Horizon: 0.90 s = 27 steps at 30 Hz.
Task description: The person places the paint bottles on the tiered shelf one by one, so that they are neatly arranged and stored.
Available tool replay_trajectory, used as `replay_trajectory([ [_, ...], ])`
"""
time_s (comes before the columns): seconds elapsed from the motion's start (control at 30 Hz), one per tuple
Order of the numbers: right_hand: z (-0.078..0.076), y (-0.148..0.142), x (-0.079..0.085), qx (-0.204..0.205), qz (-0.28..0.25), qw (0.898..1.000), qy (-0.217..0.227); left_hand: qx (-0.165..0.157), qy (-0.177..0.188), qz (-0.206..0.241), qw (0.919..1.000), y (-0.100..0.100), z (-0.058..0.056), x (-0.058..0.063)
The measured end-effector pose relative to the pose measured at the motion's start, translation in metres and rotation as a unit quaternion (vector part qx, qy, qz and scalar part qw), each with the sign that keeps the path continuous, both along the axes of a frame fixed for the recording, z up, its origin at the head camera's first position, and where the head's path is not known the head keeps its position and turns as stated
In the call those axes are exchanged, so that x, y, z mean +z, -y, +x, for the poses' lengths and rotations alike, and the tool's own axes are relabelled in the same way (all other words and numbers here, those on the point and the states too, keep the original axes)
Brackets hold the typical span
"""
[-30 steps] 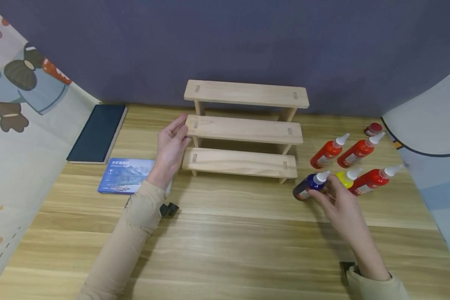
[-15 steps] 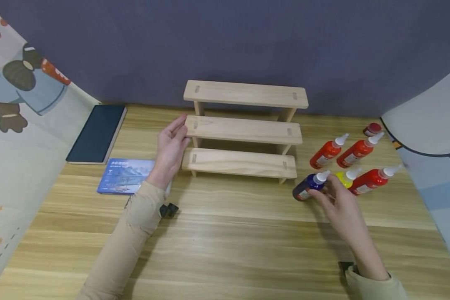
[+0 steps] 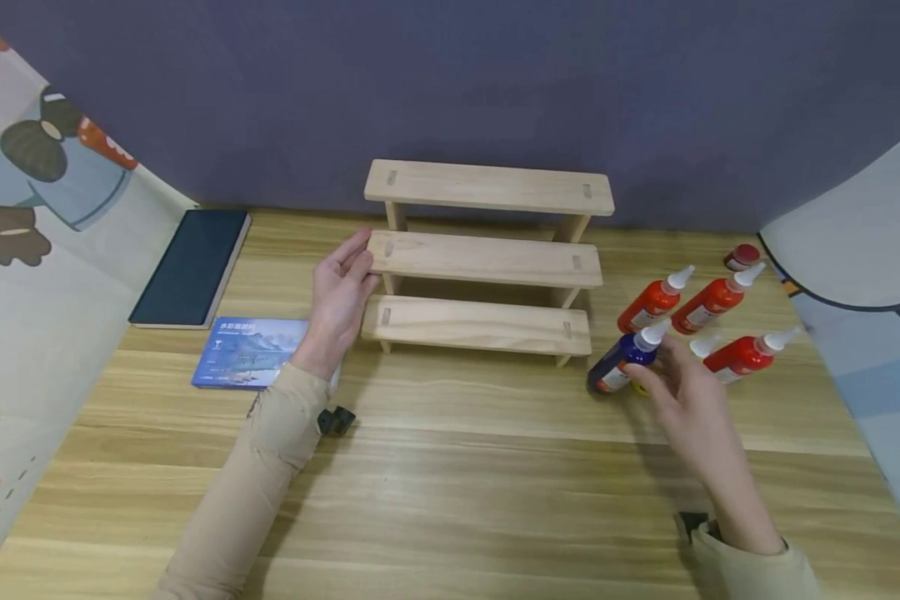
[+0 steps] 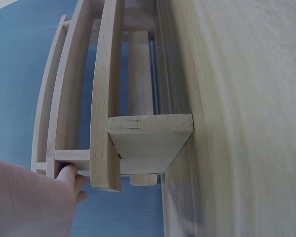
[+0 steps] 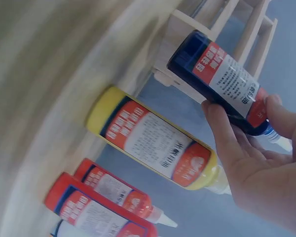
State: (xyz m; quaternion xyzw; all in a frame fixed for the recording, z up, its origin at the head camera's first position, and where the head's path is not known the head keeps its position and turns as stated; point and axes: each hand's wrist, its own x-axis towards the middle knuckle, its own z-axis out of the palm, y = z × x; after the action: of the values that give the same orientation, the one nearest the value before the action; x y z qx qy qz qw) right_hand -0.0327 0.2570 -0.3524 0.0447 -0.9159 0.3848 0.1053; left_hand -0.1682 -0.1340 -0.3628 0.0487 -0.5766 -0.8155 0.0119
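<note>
A three-tier wooden step shelf (image 3: 487, 257) stands against the back wall. At the left end of its middle board, my left hand (image 3: 336, 308) grips the edge; the left wrist view has the thumb below that board (image 4: 71, 157). My right hand (image 3: 693, 408) holds a dark blue squeeze bottle (image 3: 613, 372) with a white nozzle, tilted, right of the lowest step. The right wrist view puts this blue bottle (image 5: 219, 81) off the table, fingers and thumb around its upper part. Beside it stands a yellow bottle (image 5: 153, 140), mostly hidden by the hand in the head view.
Red squeeze bottles stand on the right: two behind (image 3: 648, 307) and one in front (image 3: 742, 357). Near the right wall sits a small red jar (image 3: 742, 257). A dark notebook (image 3: 191, 267) and a blue box (image 3: 247, 353) lie on the left of the wooden table (image 3: 450, 500).
My right hand has lifted the blue bottle slightly off the table, and the yellow bottle is now more covered. The left hand keeps its hold on the shelf.
</note>
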Motion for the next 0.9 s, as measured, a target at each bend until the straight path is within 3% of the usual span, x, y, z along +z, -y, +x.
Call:
replay_trajectory([
  [0.67,-0.023,0.007,0.042,-0.011,-0.038,0.998,-0.058,0.001,0.002,-0.001,1.0000,0.000,0.002,0.001],
  [0.9,-0.037,0.014,0.055,-0.023,-0.059,0.997,-0.046,0.005,0.003,-0.010,0.9999,-0.001,0.003,0.001],
])
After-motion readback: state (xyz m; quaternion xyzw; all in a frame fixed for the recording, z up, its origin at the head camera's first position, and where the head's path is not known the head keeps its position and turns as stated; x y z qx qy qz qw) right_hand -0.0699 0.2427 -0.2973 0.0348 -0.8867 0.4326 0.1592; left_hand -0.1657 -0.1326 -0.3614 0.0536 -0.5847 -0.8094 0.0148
